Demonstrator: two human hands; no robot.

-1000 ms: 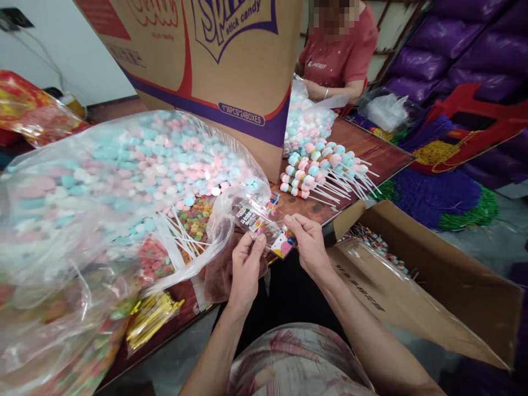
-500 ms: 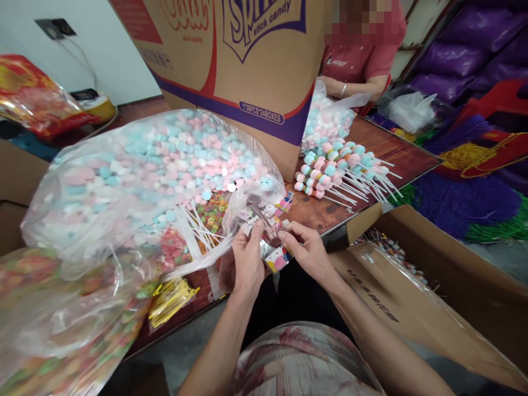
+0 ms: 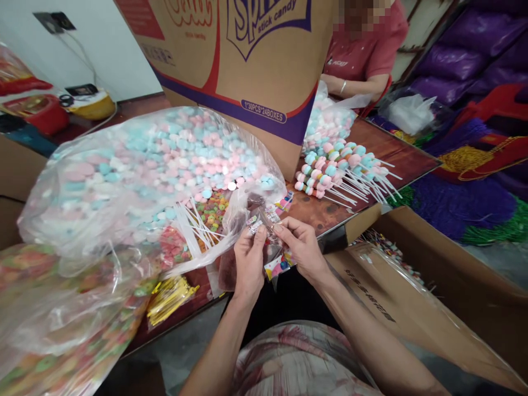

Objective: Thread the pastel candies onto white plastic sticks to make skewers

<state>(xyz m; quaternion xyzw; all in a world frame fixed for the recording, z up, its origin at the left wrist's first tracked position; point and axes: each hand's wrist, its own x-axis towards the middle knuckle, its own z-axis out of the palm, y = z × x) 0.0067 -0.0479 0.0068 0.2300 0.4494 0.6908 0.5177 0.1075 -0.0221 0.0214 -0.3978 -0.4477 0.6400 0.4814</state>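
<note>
Between my two hands is a clear printed plastic bag point(image 3: 277, 266) with coloured dots along its lower end. My left hand point(image 3: 249, 258) pinches its left side between thumb and fingers. Its other side is pinched by my right hand point(image 3: 300, 243), the fingertips close to the left thumb. Just left of them lie white sticks point(image 3: 198, 224) and small ring-shaped gummies point(image 3: 213, 212). Behind spreads a big clear bag of pink, blue and white marshmallows point(image 3: 157, 154). Finished-looking candy skewers point(image 3: 330, 168) are piled to the right on the table point(image 3: 325, 212).
A large carton point(image 3: 264, 82) stands behind the marshmallow bag. An open cardboard box point(image 3: 383, 286) sits low at my right, with wrapped sticks inside. Gold twist ties point(image 3: 171, 297) and a bag of gummy rings point(image 3: 74, 319) lie at left. A co-worker point(image 3: 367, 66) sits across the table.
My right hand has shifted slightly left, closer to my left thumb, and the plastic bag has tilted between them. The red package at far left has moved away, uncovering a red container.
</note>
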